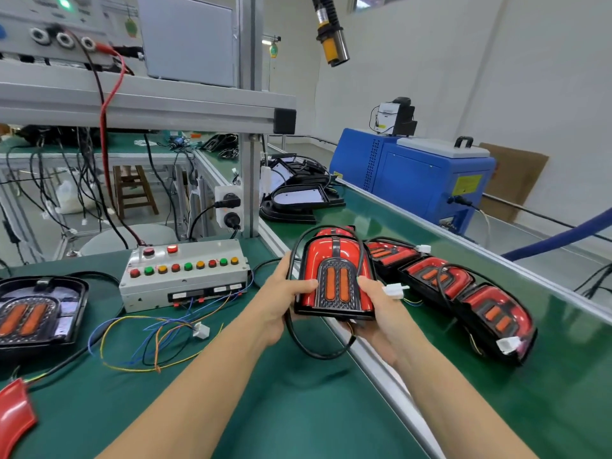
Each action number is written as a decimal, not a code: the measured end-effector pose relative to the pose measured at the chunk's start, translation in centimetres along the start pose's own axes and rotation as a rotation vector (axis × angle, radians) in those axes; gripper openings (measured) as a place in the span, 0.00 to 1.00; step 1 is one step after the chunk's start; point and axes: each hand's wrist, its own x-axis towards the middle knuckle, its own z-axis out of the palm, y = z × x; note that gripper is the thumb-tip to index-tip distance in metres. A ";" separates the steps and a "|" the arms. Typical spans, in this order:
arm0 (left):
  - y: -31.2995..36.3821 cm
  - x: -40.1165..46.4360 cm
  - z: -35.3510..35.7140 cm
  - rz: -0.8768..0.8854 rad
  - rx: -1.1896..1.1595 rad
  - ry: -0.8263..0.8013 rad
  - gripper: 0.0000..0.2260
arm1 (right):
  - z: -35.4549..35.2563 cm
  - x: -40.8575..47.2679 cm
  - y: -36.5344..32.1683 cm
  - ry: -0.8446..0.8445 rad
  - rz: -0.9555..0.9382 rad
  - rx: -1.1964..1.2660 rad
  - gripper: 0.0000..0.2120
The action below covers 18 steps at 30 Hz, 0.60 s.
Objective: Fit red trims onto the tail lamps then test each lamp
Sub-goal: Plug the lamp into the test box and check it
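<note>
Head view: both hands hold one tail lamp [334, 276] up above the seam between the green bench [271, 409] and the conveyor belt [546, 376]. Left hand [284, 303] grips its left edge, thumb laid across the lower face, fingers curled behind. Right hand [381, 313] grips the lower right corner, thumb on the face, fingers underneath. This lamp carries a red trim [318, 260] around a dark centre with two orange strips. Its black cable [311, 346] loops down below the hands, and a white plug [395, 289] sticks out just beside the right thumb.

To the right, on the belt, a row of three more lamps [470, 296] lies edge to edge, each with red trim and a cable. Behind the held lamp, another red-trimmed one shows partly.

Left of the hands sits a grey test box [185, 276] with a row of red, green and amber buttons; coloured wires [149, 346] spill from its front to a white connector [202, 330]. Farther left lies an untrimmed lamp [36, 313] with orange strips. A loose red trim piece [15, 415] lies at the lower left corner. A blue machine [414, 180] stands beyond the belt.
</note>
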 end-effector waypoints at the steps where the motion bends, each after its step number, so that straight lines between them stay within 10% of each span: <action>1: 0.2 0.3 0.5 -0.005 0.002 -0.007 0.26 | -0.2 0.0 -0.2 0.027 -0.014 0.016 0.09; 18: 0.2 5.4 6.5 0.014 0.120 0.030 0.32 | -4.5 3.6 -3.7 0.407 -0.002 0.124 0.06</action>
